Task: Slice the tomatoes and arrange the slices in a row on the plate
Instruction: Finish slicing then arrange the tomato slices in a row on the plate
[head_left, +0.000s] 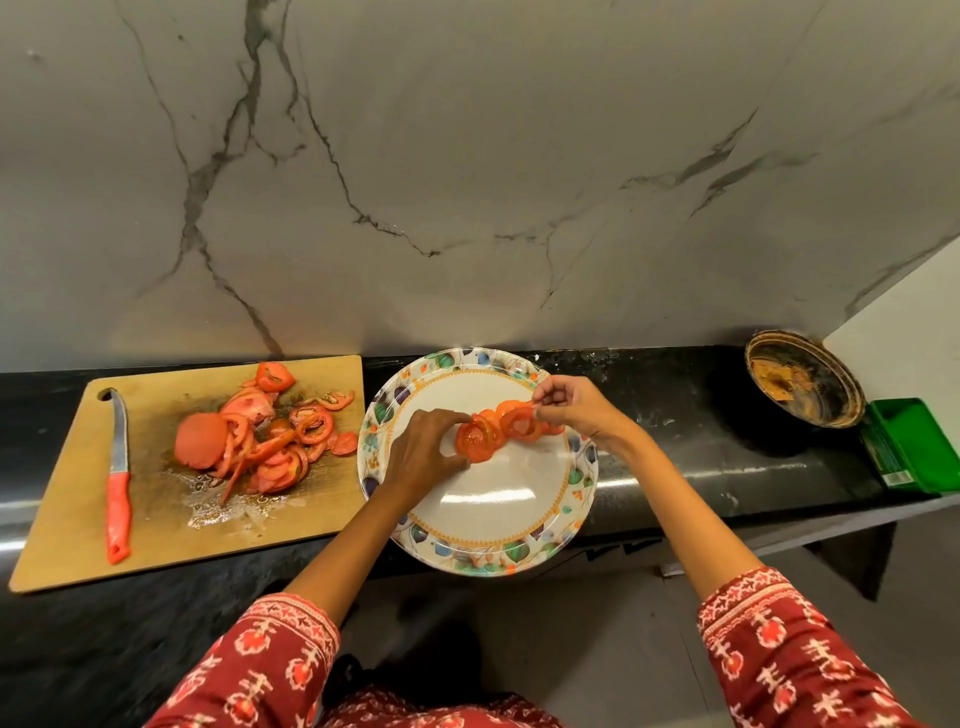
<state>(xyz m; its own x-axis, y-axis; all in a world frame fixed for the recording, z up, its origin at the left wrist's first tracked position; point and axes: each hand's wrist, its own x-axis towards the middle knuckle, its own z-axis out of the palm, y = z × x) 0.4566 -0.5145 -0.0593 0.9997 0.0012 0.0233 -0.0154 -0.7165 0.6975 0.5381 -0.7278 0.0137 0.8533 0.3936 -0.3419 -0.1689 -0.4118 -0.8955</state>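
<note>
Where marble wall meets black counter, cutting board and plate sit.

Left hand fingers curled, pinching; right hand fingertips pinching; both forearms extended forward.

On the round floral-rimmed plate, the left hand pinches a red tomato slice while the right hand pinches the adjoining ring-shaped slice. More cut tomato pieces and a red-handled knife lie on the wooden cutting board at the plate's left edge.
</note>
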